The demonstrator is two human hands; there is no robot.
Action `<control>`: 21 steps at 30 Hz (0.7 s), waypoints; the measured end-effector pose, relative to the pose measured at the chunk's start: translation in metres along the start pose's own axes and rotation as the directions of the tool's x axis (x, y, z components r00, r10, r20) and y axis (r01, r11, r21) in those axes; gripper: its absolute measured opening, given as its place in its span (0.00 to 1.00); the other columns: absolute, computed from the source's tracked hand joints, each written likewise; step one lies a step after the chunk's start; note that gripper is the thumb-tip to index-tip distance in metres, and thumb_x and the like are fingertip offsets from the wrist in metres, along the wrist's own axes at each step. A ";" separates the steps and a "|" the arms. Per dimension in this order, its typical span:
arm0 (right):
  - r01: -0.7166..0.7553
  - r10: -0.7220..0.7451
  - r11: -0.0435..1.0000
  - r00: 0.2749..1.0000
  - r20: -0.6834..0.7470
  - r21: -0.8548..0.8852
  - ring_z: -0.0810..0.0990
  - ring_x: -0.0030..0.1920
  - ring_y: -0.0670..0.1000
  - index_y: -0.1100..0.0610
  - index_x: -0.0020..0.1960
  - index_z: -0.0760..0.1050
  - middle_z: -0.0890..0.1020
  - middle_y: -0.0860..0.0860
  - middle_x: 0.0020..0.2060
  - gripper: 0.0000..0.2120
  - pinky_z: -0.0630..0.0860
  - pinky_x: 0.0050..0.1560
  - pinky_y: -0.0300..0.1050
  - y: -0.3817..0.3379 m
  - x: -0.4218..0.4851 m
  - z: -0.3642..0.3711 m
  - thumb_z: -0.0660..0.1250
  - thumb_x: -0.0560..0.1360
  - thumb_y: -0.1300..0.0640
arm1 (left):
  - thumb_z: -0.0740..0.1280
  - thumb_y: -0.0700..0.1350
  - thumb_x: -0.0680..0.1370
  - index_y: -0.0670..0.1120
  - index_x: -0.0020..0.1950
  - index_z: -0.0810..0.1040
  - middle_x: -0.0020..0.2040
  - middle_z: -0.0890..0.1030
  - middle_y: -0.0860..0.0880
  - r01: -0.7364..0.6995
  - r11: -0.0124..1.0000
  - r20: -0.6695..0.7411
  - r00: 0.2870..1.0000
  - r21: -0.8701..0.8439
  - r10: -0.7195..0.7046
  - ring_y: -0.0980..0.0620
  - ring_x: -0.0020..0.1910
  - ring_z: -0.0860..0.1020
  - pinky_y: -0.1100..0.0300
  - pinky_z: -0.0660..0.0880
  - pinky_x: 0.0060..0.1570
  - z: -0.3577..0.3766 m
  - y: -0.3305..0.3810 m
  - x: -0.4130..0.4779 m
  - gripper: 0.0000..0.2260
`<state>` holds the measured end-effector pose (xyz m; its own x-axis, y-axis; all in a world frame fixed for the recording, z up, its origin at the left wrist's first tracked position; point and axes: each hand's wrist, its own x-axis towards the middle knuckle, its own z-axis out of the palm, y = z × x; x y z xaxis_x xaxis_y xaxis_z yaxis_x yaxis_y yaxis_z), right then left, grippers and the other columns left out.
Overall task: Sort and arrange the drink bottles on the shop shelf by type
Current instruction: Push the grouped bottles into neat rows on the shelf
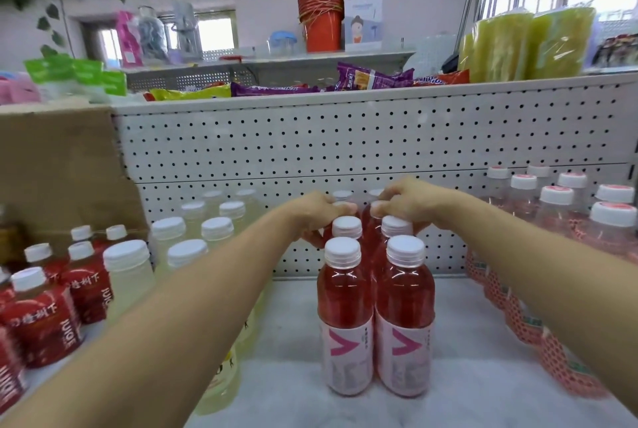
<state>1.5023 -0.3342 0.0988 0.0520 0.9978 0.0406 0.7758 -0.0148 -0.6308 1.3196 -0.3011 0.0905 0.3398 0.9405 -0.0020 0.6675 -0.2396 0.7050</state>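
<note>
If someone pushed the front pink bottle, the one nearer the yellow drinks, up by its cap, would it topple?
Probably: the pink bottle is tall and narrow, so a push at its cap would likely tip it. It looks full almost to the neck, so probably heavy for its size. Its twin close beside it might stop a sideways fall.

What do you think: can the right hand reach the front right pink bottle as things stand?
Probably yes, once freed: the right hand grips a rear pink bottle, while the front right pink bottle stands unobstructed nearer the person.
</note>
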 end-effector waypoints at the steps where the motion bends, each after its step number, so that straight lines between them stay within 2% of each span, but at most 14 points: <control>1: -0.007 0.007 1.000 1.000 0.005 0.022 0.81 0.41 0.51 0.55 0.55 0.78 0.82 0.54 0.47 0.09 0.75 0.34 0.40 0.000 -0.002 0.000 0.66 0.79 0.50 | 0.61 0.57 0.82 0.49 0.55 0.78 0.52 0.78 0.46 0.006 1.000 0.014 1.000 -0.018 -0.005 0.51 0.34 0.77 0.65 0.73 0.27 0.000 0.000 -0.002 0.14; 3: -0.004 0.000 0.991 1.000 0.024 0.133 0.79 0.40 0.48 0.53 0.60 0.75 0.81 0.52 0.50 0.13 0.75 0.34 0.38 0.003 -0.012 0.002 0.63 0.81 0.47 | 0.58 0.59 0.83 0.51 0.58 0.76 0.57 0.77 0.47 0.009 0.992 0.055 0.998 -0.126 -0.002 0.49 0.43 0.78 0.60 0.77 0.41 0.005 -0.004 -0.011 0.15; 4: -0.001 -0.007 0.970 0.999 0.031 0.244 0.80 0.43 0.47 0.52 0.64 0.73 0.81 0.50 0.53 0.16 0.77 0.37 0.39 0.006 -0.021 0.004 0.61 0.81 0.44 | 0.58 0.63 0.81 0.53 0.62 0.76 0.60 0.78 0.48 0.000 0.972 0.055 0.998 -0.233 0.013 0.49 0.50 0.78 0.57 0.77 0.52 0.009 -0.004 -0.019 0.19; 5: 0.005 -0.014 0.930 1.000 0.024 0.368 0.81 0.49 0.47 0.50 0.67 0.71 0.80 0.48 0.56 0.20 0.79 0.45 0.42 0.012 -0.032 0.008 0.59 0.81 0.40 | 0.58 0.68 0.78 0.55 0.65 0.75 0.63 0.79 0.51 -0.005 0.937 0.037 0.999 -0.348 0.019 0.50 0.57 0.79 0.51 0.75 0.62 0.015 -0.012 -0.029 0.23; 7: 0.071 -0.074 0.814 0.997 -0.017 0.577 0.79 0.59 0.47 0.42 0.66 0.72 0.81 0.43 0.59 0.21 0.77 0.59 0.53 0.030 -0.058 0.019 0.57 0.78 0.34 | 0.57 0.75 0.73 0.62 0.65 0.75 0.64 0.80 0.56 -0.127 0.836 -0.007 0.989 -0.533 0.146 0.52 0.64 0.78 0.45 0.68 0.70 0.029 -0.025 -0.057 0.27; 8: 0.111 -0.123 0.756 0.992 -0.027 0.645 0.78 0.62 0.45 0.38 0.64 0.72 0.81 0.39 0.58 0.21 0.75 0.61 0.55 0.041 -0.072 0.027 0.57 0.76 0.31 | 0.57 0.74 0.74 0.65 0.66 0.74 0.66 0.79 0.57 -0.194 0.786 -0.045 0.977 -0.587 0.207 0.53 0.66 0.76 0.48 0.66 0.72 0.038 -0.032 -0.072 0.25; 9: 0.143 -0.173 0.718 0.985 -0.025 0.682 0.77 0.63 0.43 0.35 0.64 0.71 0.80 0.36 0.60 0.21 0.74 0.60 0.55 0.053 -0.086 0.037 0.59 0.74 0.30 | 0.59 0.69 0.77 0.64 0.69 0.71 0.69 0.77 0.56 -0.235 0.750 -0.072 0.967 -0.618 0.244 0.53 0.69 0.74 0.54 0.66 0.71 0.047 -0.040 -0.085 0.22; 10: 0.170 -0.217 0.701 0.976 -0.020 0.692 0.75 0.65 0.41 0.34 0.67 0.68 0.78 0.35 0.63 0.25 0.75 0.60 0.54 0.065 -0.101 0.049 0.62 0.73 0.29 | 0.63 0.64 0.79 0.60 0.74 0.67 0.71 0.75 0.55 -0.274 0.738 -0.100 0.957 -0.616 0.272 0.53 0.70 0.73 0.60 0.68 0.66 0.057 -0.046 -0.099 0.25; 11: 0.191 -0.239 0.704 0.971 -0.025 0.684 0.74 0.66 0.40 0.34 0.71 0.64 0.75 0.35 0.67 0.32 0.75 0.59 0.52 0.076 -0.112 0.061 0.67 0.70 0.31 | 0.69 0.60 0.76 0.59 0.77 0.62 0.70 0.75 0.58 -0.311 0.769 -0.096 0.945 -0.558 0.312 0.56 0.69 0.74 0.64 0.72 0.61 0.067 -0.053 -0.109 0.31; 13: 0.242 -0.262 0.753 0.963 -0.059 0.612 0.73 0.67 0.38 0.36 0.75 0.58 0.71 0.35 0.69 0.45 0.75 0.61 0.47 0.092 -0.125 0.082 0.77 0.65 0.40 | 0.78 0.50 0.71 0.62 0.76 0.59 0.64 0.78 0.63 -0.364 0.821 -0.068 0.925 -0.441 0.373 0.64 0.63 0.76 0.69 0.75 0.56 0.086 -0.077 -0.118 0.40; 14: 0.262 -0.270 0.776 0.960 -0.075 0.573 0.72 0.68 0.37 0.36 0.76 0.57 0.71 0.35 0.69 0.47 0.74 0.62 0.43 0.096 -0.129 0.090 0.80 0.65 0.45 | 0.79 0.43 0.71 0.62 0.75 0.57 0.63 0.78 0.64 -0.352 0.831 -0.065 0.930 -0.430 0.361 0.67 0.61 0.77 0.71 0.75 0.56 0.090 -0.084 -0.120 0.42; 16: 0.282 -0.267 0.790 0.958 -0.107 0.544 0.71 0.67 0.35 0.37 0.76 0.58 0.72 0.33 0.67 0.46 0.72 0.60 0.35 0.098 -0.131 0.097 0.80 0.68 0.54 | 0.77 0.37 0.71 0.60 0.77 0.54 0.66 0.76 0.61 -0.328 0.837 -0.054 0.939 -0.438 0.339 0.67 0.62 0.76 0.73 0.74 0.54 0.094 -0.089 -0.116 0.45; 18: 0.289 -0.261 0.796 0.957 -0.128 0.532 0.71 0.64 0.32 0.39 0.76 0.58 0.73 0.31 0.64 0.43 0.73 0.53 0.29 0.095 -0.133 0.097 0.78 0.70 0.58 | 0.77 0.38 0.72 0.59 0.79 0.52 0.69 0.75 0.59 -0.348 0.834 -0.060 0.932 -0.428 0.359 0.65 0.64 0.75 0.72 0.74 0.56 0.095 -0.089 -0.115 0.46; 21: 0.292 -0.226 0.834 0.955 -0.193 0.469 0.72 0.64 0.36 0.41 0.73 0.61 0.74 0.34 0.63 0.39 0.71 0.52 0.30 0.091 -0.135 0.101 0.77 0.71 0.59 | 0.77 0.36 0.72 0.63 0.73 0.59 0.63 0.77 0.62 -0.362 0.821 -0.129 0.931 -0.441 0.341 0.68 0.59 0.77 0.73 0.75 0.51 0.100 -0.087 -0.119 0.40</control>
<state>1.5023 -0.4637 -0.0423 -0.0044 0.9438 0.3304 0.3671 0.3089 -0.8774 1.2875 -0.4160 -0.0421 0.4585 0.8252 0.3300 0.1328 -0.4308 0.8926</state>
